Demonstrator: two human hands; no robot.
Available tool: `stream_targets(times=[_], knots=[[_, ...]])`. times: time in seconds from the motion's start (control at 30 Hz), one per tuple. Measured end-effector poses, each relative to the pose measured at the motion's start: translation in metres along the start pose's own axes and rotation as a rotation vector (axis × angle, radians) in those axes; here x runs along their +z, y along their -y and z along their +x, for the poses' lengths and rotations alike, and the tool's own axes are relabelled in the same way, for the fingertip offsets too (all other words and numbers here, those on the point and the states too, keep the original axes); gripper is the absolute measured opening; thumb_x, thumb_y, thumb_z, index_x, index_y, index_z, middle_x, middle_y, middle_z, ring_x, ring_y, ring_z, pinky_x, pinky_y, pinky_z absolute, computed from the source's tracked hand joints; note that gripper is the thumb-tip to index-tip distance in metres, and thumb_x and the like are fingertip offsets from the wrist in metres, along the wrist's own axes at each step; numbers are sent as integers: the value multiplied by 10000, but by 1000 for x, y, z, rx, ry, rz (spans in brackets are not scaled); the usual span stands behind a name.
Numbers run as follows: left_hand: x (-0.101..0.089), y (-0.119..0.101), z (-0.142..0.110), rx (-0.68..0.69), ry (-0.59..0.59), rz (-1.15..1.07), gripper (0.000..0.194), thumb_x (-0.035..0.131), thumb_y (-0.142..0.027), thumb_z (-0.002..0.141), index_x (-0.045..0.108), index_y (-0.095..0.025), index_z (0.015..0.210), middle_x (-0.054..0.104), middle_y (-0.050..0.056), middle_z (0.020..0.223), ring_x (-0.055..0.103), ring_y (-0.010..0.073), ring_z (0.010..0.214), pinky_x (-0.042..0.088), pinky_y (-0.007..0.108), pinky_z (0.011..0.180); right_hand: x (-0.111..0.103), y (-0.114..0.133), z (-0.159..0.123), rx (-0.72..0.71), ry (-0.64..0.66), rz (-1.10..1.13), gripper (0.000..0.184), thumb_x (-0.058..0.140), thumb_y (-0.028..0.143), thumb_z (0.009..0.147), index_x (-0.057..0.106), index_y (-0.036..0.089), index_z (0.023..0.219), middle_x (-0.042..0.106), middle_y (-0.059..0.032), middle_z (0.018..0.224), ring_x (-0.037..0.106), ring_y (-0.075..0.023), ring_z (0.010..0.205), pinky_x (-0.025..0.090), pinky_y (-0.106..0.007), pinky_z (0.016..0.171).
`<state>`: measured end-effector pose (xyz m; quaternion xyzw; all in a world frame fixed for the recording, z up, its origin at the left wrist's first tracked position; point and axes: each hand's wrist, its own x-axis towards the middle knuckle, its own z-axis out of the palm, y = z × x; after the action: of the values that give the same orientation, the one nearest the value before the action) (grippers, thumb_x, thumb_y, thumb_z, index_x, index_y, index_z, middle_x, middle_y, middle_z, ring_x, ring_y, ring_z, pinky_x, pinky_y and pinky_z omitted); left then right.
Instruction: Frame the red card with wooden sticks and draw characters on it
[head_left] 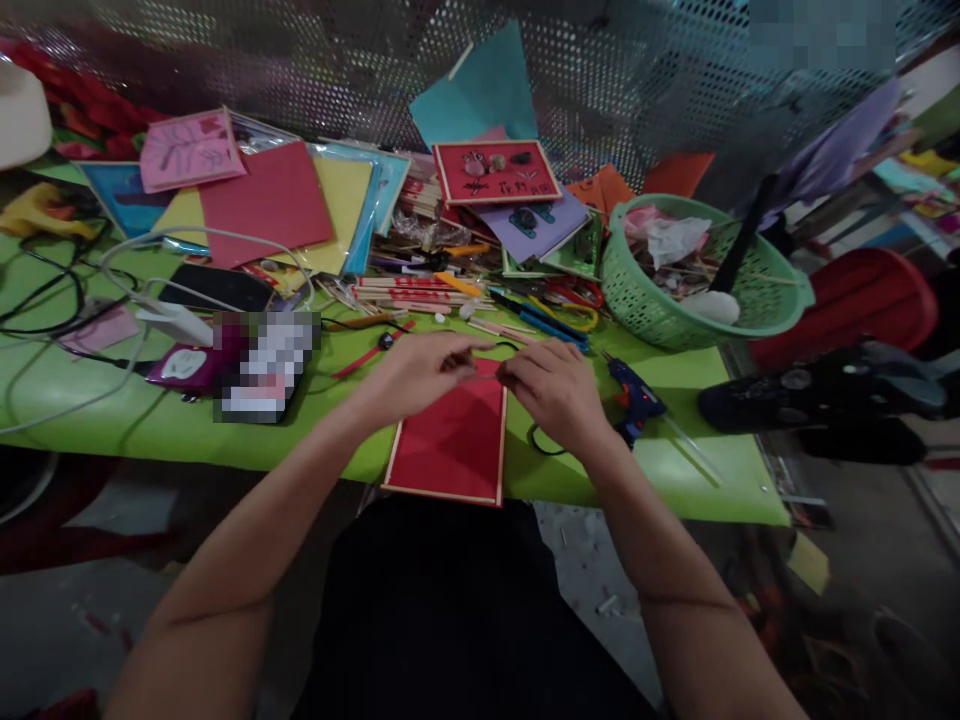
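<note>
A red card edged with thin wooden sticks lies at the table's front edge, its far part under my hands. My left hand is over its far left corner, thumb and fingers pinched together. Facing it, my right hand is closed too, over the far right corner. Between the two sets of fingertips runs a thin pale stick, mostly hidden by the fingers. To the right of my right hand, a blue glue gun rests on the table with a clear glue stick at its back.
A phone and a purple adapter with cables are on the left. Bundled sticks, pens and coloured cards cover the back. A green basket stands back right, near a black bottle-like object.
</note>
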<state>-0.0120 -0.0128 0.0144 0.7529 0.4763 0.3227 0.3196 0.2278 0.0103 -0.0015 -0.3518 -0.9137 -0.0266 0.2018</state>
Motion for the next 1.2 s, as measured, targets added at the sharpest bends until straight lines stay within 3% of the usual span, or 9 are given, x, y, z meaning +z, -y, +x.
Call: stream_targets(times=[0.13,0.3,0.57,1.2], knots=[[-26,30,17,-45,-240,16,285,596,-332,937,760,-172,1107,766,52,1003,653,153,829,487,264,755,9,-24,1,114,-63,24,207,584,332,1017,746,222,950,744,-64,929,592,-252,900,408,-383,801],[-29,68,18,-108,-311,62,266,578,-349,922,756,-163,987,758,43,897,626,155,769,457,272,710,27,-38,-8,141,-1,79,229,567,341,1019,751,222,949,757,-81,961,606,-263,889,437,-399,794],[-33,85,8,-210,-229,182,251,606,-376,900,757,-184,956,784,45,929,671,180,826,452,285,725,32,-43,-14,156,46,88,242,550,348,1021,759,234,976,752,-85,943,626,-281,913,459,-424,799],[-28,87,13,-192,-32,343,179,647,-318,857,778,-202,893,766,54,912,663,207,820,456,315,735,34,-46,-13,169,68,69,189,579,289,1006,756,234,970,748,-81,952,605,-276,899,465,-428,810]])
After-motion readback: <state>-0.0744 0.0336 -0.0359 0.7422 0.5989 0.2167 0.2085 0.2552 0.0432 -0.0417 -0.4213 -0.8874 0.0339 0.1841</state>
